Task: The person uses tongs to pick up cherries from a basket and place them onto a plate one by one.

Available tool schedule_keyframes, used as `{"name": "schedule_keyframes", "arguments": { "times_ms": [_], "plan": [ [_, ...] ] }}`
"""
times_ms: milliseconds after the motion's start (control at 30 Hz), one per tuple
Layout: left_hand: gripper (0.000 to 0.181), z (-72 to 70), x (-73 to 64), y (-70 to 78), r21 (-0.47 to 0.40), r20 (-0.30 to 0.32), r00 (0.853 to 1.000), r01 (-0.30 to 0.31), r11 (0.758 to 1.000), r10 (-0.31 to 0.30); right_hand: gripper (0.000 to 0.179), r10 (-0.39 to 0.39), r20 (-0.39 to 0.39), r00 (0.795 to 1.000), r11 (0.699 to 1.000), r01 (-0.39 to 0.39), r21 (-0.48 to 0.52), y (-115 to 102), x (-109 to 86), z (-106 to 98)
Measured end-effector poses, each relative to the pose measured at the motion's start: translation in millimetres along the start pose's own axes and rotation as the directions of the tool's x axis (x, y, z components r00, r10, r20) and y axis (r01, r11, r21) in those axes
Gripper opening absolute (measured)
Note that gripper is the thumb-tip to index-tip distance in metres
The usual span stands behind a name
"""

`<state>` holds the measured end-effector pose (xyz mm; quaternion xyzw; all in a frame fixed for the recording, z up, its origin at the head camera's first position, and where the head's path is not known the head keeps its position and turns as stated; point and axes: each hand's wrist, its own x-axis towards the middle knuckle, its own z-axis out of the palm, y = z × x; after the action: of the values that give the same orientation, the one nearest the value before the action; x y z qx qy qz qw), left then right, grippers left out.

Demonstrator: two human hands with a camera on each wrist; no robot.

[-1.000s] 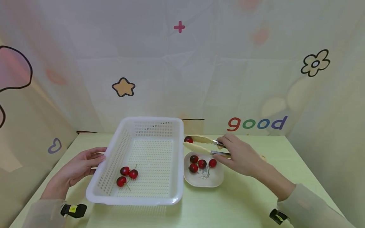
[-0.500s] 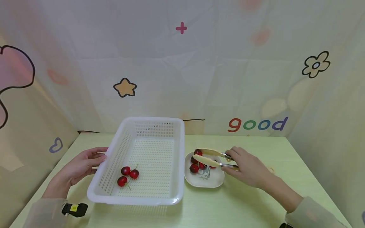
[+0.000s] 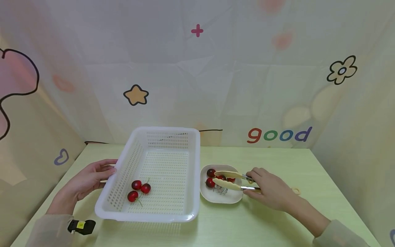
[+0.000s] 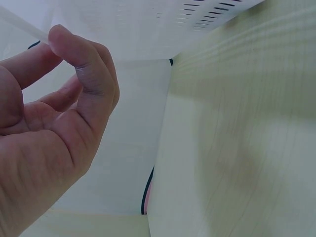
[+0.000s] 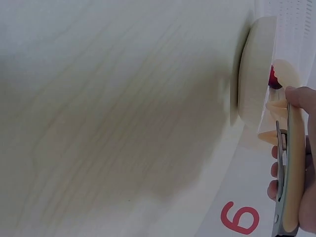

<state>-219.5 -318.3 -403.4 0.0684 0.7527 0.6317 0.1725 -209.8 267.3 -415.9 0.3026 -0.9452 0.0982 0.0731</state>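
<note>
Holding tongs (image 3: pixel 229 184) in curled right grip (image 3: pixel 273 191), half-spread over cherries (image 3: pixel 210 182) on plate (image 3: pixel 221 198), with none clearly caught. Pinching basket (image 3: pixel 148 216) by its edge in left grip (image 3: pixel 91 179). Could bruise or flick cherries off plate if squeezed off-centre; could slide basket if tugged.

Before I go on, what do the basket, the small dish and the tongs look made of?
Basket: white, probably moulded plastic; perforated walls and a soft gloss on the rim suggest it.
Small dish: smooth and pale, perhaps glazed ceramic, with what looks like a printed motif; melamine is possible.
Tongs: shiny grey arms, likely steel; the cream tips look matte, maybe silicone or nylon.
</note>
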Motion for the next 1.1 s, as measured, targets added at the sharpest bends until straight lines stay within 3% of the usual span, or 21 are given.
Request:
{"name": "schedule_keyframes", "arguments": {
  "times_ms": [533, 1100],
  "plan": [
    [0.065, 0.9, -0.2, 1.7, 0.009, -0.004, 1.0, 0.005, 1.0, -0.005, 0.053, -0.011, -0.021, 1.0, 1.0, 0.011, -0.002, 1.4, 1.6, 4.6],
    [0.064, 1.2, -0.7, 0.2, 0.016, -0.014, 1.0, 0.0, 1.0, 0.0, 0.048, -0.03, -0.126, 0.992, 0.999, 0.028, -0.015, -6.6, 26.7, -28.6]
  ]
}}
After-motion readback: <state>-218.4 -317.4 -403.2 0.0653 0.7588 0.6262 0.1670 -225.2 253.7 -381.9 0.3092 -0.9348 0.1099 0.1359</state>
